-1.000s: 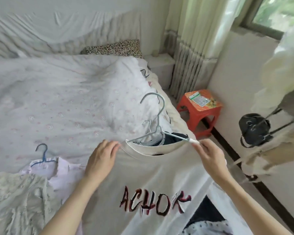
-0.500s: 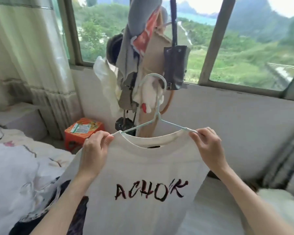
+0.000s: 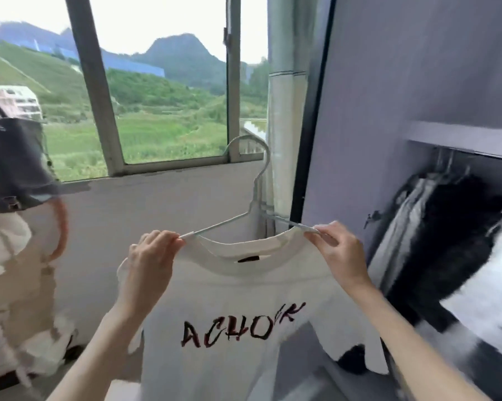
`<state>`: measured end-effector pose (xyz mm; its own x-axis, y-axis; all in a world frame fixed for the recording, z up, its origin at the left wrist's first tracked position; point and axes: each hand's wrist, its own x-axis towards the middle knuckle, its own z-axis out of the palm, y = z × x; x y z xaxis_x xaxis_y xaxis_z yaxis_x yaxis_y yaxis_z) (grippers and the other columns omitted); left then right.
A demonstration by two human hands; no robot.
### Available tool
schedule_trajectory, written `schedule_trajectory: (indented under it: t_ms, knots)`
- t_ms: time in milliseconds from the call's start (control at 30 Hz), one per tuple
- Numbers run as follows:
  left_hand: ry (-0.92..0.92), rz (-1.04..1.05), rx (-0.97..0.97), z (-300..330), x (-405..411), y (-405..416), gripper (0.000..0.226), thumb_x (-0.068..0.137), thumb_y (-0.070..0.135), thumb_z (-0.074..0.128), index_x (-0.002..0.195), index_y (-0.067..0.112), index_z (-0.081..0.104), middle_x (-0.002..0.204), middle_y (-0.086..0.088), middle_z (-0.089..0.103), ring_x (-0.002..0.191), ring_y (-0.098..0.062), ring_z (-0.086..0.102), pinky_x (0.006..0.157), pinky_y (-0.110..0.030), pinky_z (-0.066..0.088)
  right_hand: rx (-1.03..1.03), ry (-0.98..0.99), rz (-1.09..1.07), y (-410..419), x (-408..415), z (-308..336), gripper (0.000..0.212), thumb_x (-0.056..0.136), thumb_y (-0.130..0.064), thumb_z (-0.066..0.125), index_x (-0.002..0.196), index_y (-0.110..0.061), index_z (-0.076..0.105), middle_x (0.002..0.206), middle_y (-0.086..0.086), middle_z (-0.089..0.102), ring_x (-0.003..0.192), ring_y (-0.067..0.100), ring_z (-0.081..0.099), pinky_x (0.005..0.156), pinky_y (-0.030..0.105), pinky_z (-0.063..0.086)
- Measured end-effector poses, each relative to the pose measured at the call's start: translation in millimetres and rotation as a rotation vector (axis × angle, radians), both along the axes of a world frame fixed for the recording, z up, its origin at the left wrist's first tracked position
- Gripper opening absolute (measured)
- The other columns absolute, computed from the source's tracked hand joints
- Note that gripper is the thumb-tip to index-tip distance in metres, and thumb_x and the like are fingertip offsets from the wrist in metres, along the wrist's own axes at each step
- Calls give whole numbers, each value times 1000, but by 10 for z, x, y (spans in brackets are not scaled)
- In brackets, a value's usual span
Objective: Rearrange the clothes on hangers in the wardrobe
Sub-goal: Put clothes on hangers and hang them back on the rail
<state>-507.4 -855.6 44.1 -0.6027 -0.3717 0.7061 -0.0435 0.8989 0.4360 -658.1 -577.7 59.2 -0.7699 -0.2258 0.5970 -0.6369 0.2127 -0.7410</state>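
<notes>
At the far left, a dark bag (image 3: 15, 163) is seen hanging above some pale, blurred garments (image 3: 18, 285), whose kind cannot be made out. Behind them, a window (image 3: 99, 91) is set above a plain wall, with green hills beyond the glass. In the middle, a white T-shirt (image 3: 229, 328) printed with dark lettering is held up in the air on a pale wire hanger (image 3: 254, 198), whose hook stands upright in front of the window frame. The shirt's left shoulder is pinched against the hanger arm by the left hand (image 3: 151, 259), its fingers curled over the cloth. The other shoulder is gripped in the same way by the right hand (image 3: 338, 253), with thumb and fingers closed on the hanger end. A folded curtain (image 3: 284, 111) hangs just behind the hook. To the right, the open wardrobe (image 3: 417, 82) is seen, where dark and light clothes (image 3: 452, 241) hang from a rail under a shelf.
</notes>
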Motion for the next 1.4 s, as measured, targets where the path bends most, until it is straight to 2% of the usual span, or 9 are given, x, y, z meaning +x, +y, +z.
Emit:
schedule_trajectory:
  t_ms: [233,367,467,600,767,933,1133,1267,1400]
  knots:
    - [38,-262,-39,37,-1000,1033,23,89,26,49,85,11,66,80,1,63,78,-15,52,69,-36,37,-32,8,-228,1189,-283,-21,7,76,-16,74,76,-20,68,76,-8,58,75,-2,56,72,8,39]
    - [34,-352,-20,125,-1402,1627,17,89,18,53,83,11,67,76,13,54,72,-3,39,65,-24,17,-76,-24,-359,1755,-342,-85,12,73,-26,72,79,-15,70,77,-3,59,76,7,57,72,11,42]
    - [-11,-435,37,150,-1618,1949,20,91,19,51,84,12,68,72,14,51,74,-14,47,67,-27,18,-90,-29,-443,2082,-316,-140,17,74,-27,72,79,-11,70,78,-1,59,78,9,57,74,12,42]
    - [-58,-519,175,137,-1826,2182,17,92,10,55,77,15,62,70,17,50,70,-7,44,75,-19,28,-6,-60,-569,2396,-186,-134,9,78,-25,73,72,-26,66,76,-12,56,83,6,53,78,12,38]
    - [-81,-661,288,69,-2101,2455,15,93,14,54,82,17,64,73,10,54,80,-24,50,78,-40,35,171,41,-861,2756,-10,-152,21,77,-34,72,64,-23,59,68,-17,51,78,10,43,75,15,33]
    - [-326,-683,201,-306,-2428,2810,20,94,24,52,94,11,68,87,-3,58,96,-33,53,79,-40,36,354,-142,-971,2909,284,-303,34,85,-36,63,61,-21,44,65,-7,46,63,8,46,54,20,29]
    - [-609,-1009,6,-753,-2582,3336,33,96,24,47,127,19,55,128,-4,56,118,-26,49,96,-36,38,430,-524,-1322,3105,779,-523,34,89,-41,53,71,-12,52,75,-1,56,75,22,52,60,30,35]
    - [-709,-1149,6,-906,-2429,3649,39,97,27,44,136,20,44,138,-1,45,127,-21,41,105,-33,34,212,-807,-1400,3231,1054,-617,38,90,-36,49,61,-14,41,61,-1,48,62,20,48,52,27,29]
    - [-717,-1243,-24,-976,-2378,3868,40,98,26,42,138,19,41,141,-1,42,132,-19,34,108,-33,29,-34,-844,-1362,3239,1201,-722,34,96,-22,45,66,-11,34,60,1,37,53,16,32,48,29,22]
